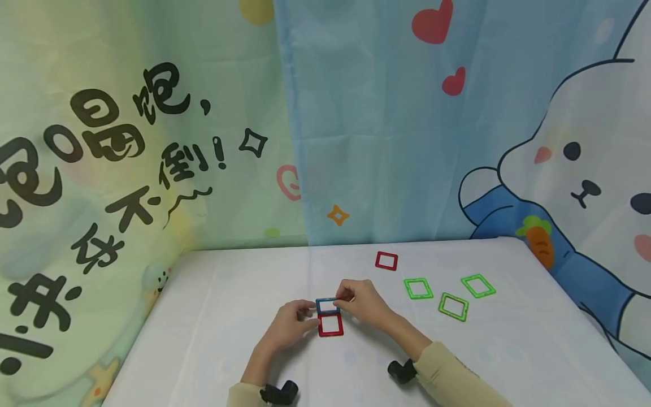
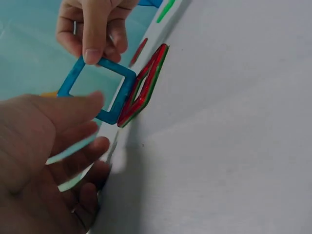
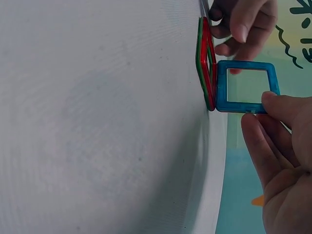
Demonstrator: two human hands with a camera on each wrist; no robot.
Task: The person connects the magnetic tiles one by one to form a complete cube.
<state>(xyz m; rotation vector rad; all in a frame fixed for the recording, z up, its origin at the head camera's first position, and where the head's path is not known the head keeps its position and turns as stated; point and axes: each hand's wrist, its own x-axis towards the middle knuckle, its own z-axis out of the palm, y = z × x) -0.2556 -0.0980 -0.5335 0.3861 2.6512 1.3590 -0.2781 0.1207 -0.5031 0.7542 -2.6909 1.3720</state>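
A blue square magnetic tile (image 3: 246,65) stands upright, its lower edge against one side of a red square tile (image 1: 331,334). That red tile lies flat on the white table, with a green tile (image 3: 199,53) showing beneath it in the wrist views. My right hand (image 1: 368,305) pinches the blue tile near a corner between thumb and fingers. On the other side, my left hand (image 1: 290,325) hovers close with fingers spread and slightly bent. Its thumb overlaps the blue tile in the left wrist view, while the right wrist view shows its fingertips a little apart from the tile.
To the right on the table (image 1: 508,362) lie several loose tiles: a red one (image 1: 386,268) farthest back, then green ones (image 1: 422,297), (image 1: 451,316) spread nearer. A printed curtain (image 1: 376,169) hangs behind the table's far edge.
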